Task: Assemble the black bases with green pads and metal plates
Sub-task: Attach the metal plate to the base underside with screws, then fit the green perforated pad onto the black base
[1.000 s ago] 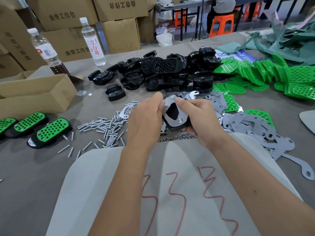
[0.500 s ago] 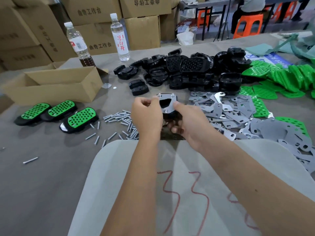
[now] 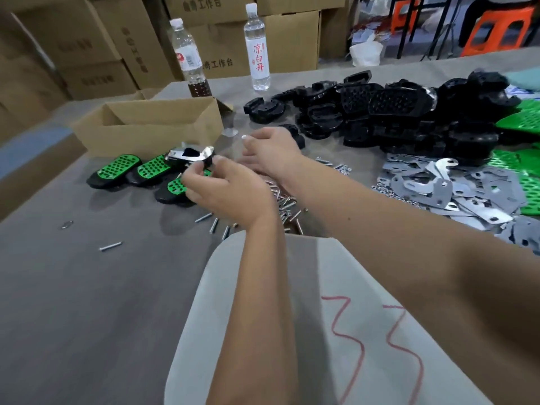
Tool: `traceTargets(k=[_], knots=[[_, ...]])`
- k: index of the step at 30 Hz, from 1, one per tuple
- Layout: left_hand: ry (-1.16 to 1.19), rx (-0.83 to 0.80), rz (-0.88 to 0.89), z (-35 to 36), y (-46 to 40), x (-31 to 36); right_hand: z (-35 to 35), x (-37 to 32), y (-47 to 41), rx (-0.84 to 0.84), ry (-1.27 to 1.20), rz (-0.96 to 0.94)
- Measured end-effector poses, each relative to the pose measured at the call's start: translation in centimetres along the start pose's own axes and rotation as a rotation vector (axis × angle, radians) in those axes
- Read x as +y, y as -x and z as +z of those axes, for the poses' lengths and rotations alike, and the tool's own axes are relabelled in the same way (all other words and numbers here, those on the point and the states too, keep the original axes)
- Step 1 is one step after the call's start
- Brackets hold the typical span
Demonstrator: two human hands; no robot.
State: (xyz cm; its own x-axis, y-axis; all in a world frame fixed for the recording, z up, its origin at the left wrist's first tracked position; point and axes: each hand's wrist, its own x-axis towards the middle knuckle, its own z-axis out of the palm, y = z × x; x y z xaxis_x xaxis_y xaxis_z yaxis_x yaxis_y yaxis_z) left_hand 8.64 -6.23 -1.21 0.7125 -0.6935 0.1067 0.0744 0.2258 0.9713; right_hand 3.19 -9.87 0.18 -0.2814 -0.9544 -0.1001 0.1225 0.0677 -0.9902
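Bases (image 3: 388, 112): black plastic, glossy
Pads (image 3: 520, 119): green plastic, perforated
Plates (image 3: 432, 188): grey metal, some shiny
Box (image 3: 146, 135): brown cardboard, matt
Bottles (image 3: 257, 51): clear plastic
Table (image 3: 87, 287): grey, matt

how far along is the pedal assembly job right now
Done: three finished units with green pads lie by the cardboard box. In hand: the left hand holds a base with a metal plate over them; the right hand holds nothing. Left: large piles of black bases, metal plates and green pads.
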Motion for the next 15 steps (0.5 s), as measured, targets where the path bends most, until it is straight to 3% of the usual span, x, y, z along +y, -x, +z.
traceTargets(k=[4,6,8,12,15], knots=[[-0.073,-0.154,0.025,0.7,2.0,-0.3,-4.5,0.8,-1.2,0.272,0.704,-0.231],[-0.118,-0.266,0.027,1.1,3.0,-0.6,-7.0,1.1,-2.1,0.248,1.136,-0.334],[-0.149,-0.342,-0.006,1.4,3.7,-0.9,-8.0,1.4,-3.3,0.102,1.434,-0.344],[-0.186,-0.387,-0.006,1.8,4.1,-1.0,-7.4,1.7,-5.7,-0.176,1.445,-0.109],[-0.192,-0.386,0.0,1.9,3.9,-1.2,-6.8,1.9,-6.3,-0.141,1.48,-0.137]])
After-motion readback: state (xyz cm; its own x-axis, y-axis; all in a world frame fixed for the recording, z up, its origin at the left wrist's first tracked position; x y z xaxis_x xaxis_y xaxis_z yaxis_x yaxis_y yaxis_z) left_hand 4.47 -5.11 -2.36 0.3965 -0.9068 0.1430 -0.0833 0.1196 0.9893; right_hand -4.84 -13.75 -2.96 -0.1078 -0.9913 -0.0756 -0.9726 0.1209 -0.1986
